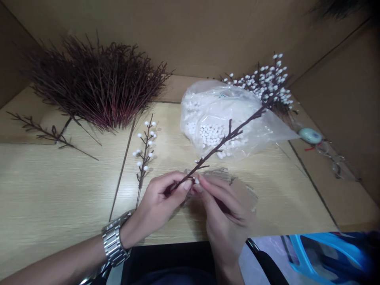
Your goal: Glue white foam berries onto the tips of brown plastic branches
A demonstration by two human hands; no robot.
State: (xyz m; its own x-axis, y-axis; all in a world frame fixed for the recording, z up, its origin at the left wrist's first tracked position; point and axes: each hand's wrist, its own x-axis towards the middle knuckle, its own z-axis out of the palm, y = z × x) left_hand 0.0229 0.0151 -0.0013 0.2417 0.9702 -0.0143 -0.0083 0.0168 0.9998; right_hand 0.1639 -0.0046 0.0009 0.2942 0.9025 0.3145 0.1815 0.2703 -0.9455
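My left hand (164, 198), with a metal watch on the wrist, pinches a brown artificial twig (221, 143) near its lower end. The twig slants up to the right, in front of the plastic bag. Between the thumb and fingertips of my right hand (222, 206) is a small white berry bead (196, 181), held against a side shoot of the twig. Left of my hands lies another twig dotted with white berries (145, 152). A clear plastic bag (261, 134) full of white berry beads rests just beyond my hands.
A large heap of bare brown twigs (103, 83) fills the back left, with a loose twig (68, 143) before it. White-berried twigs (267, 85) are piled at the back right. A pale green oval object (310, 135) and eyeglasses (335, 164) lie at the right. Cardboard walls (190, 35) enclose the table.
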